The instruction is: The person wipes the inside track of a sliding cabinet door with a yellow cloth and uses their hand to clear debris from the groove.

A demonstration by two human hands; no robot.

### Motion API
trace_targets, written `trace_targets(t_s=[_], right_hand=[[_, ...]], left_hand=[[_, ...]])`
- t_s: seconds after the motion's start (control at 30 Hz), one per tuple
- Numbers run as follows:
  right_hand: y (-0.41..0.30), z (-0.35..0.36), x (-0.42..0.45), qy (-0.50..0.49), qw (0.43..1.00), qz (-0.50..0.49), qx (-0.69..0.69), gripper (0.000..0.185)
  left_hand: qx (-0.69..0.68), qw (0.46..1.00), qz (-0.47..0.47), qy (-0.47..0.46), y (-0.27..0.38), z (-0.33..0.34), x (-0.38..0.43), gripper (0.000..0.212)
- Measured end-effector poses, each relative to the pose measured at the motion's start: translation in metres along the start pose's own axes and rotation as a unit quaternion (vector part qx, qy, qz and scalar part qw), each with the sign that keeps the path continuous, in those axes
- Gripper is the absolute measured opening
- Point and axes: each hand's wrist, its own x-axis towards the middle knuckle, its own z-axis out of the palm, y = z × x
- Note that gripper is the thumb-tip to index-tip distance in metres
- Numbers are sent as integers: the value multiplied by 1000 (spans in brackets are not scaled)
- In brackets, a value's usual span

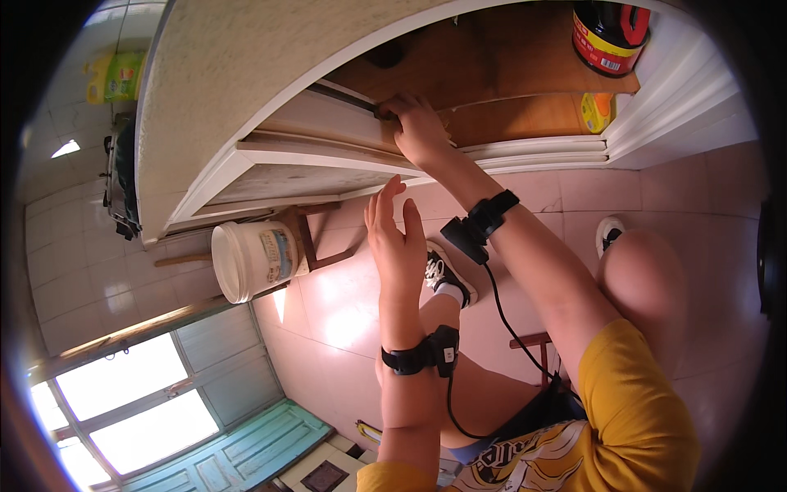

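My right hand [419, 128] reaches into a low white-framed cabinet [544, 150], its fingers curled around the end edge of a sliding door panel [347, 117]. The fingertips are partly hidden in shadow. Before the cabinet front, my left hand [393, 237] hangs in the air with fingers apart, holding nothing. On the cabinet's wooden shelf [492, 67] stands a large dark bottle [609, 40] with a red and yellow label and a red handle. Below that shelf, at the right corner, is a yellow bottle [595, 112] with an orange part.
A white plastic bucket [249, 261] sits on a brown stool [316, 246] at the left. The worktop [246, 55] juts out over the cabinet. A yellow-green jug [117, 77] is beyond it. Cables run from both wrist straps. A turquoise door [233, 452] is at lower left.
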Motion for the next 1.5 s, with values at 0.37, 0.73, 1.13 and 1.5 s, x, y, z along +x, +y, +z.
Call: trace_targets(t_s=[0.37,0.73,1.13,1.5], right_hand=[[-95,-30,48,-14,994,-110,-10,27],[43,12,-22,-36,998,32,-28,31],[1,6,0,23,996,-49,64,30],[104,34,-51,-33,994,101,-27,37]], left_hand=[[-27,1000,-3,0,-8,-3,1,35],[-1,1000,8,6,-13,2,0,35],[-6,1000,5,19,-13,-5,-1,35],[-2,1000,-4,12,-14,-8,0,34]])
